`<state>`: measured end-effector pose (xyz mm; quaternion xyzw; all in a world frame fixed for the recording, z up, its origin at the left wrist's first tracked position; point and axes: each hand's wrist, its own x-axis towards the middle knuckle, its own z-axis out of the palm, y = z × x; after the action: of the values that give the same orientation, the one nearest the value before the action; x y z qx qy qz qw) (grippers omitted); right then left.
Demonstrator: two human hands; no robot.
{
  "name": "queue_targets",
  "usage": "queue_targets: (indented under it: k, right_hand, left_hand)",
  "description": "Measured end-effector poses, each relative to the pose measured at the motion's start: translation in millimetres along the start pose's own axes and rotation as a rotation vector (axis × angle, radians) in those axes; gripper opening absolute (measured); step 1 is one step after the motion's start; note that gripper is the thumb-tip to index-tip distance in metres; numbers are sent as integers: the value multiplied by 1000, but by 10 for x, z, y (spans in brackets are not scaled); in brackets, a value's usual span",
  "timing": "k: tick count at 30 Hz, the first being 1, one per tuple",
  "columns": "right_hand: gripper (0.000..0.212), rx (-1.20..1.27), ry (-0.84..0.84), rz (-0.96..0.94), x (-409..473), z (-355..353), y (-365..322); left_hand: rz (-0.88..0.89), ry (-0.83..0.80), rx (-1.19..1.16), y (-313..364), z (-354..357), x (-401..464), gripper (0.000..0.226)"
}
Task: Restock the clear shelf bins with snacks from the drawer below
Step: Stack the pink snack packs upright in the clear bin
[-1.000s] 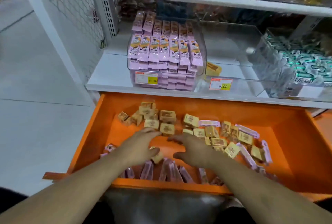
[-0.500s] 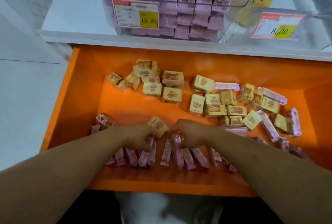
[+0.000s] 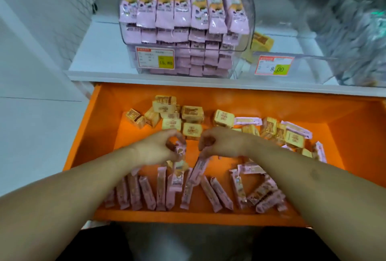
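The orange drawer (image 3: 104, 114) stands open below the white shelf. Several pink snack bars (image 3: 146, 193) lie along its front and several yellow square packets (image 3: 192, 114) at its back. My left hand (image 3: 158, 150) is raised over the drawer's middle and pinches pink snack bars (image 3: 179, 150) in its fingers. My right hand (image 3: 221, 141) holds the top end of another pink snack bar (image 3: 198, 168), which hangs down from it. On the shelf above, the clear bin (image 3: 186, 20) is packed with pink snack bars.
A second clear bin (image 3: 296, 58) with an 8.00 price tag (image 3: 273, 66) sits right of the full one and shows one yellow packet (image 3: 261, 41) inside. A further bin of silver-wrapped snacks (image 3: 359, 30) stands at the far right. Grey floor lies left of the drawer.
Both hands dropped to the pink bars at the drawer's front, closed on some and have now lifted them toward the middle. The camera has tilted back up toward the shelf.
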<state>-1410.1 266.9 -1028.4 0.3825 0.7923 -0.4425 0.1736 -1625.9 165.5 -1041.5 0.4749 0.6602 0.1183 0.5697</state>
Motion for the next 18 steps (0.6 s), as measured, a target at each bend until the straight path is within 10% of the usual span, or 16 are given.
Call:
queue_targets:
  k: [10,18]
  right_hand:
    - [59,403,496,-95,-1329,-922,-879]
    - [23,794,492,-263,-1600,-872,-1076]
  left_hand:
    - [258,241,-626,1445,-254,-1045,29]
    - [327,277,-610,1697,-193,-1460,26]
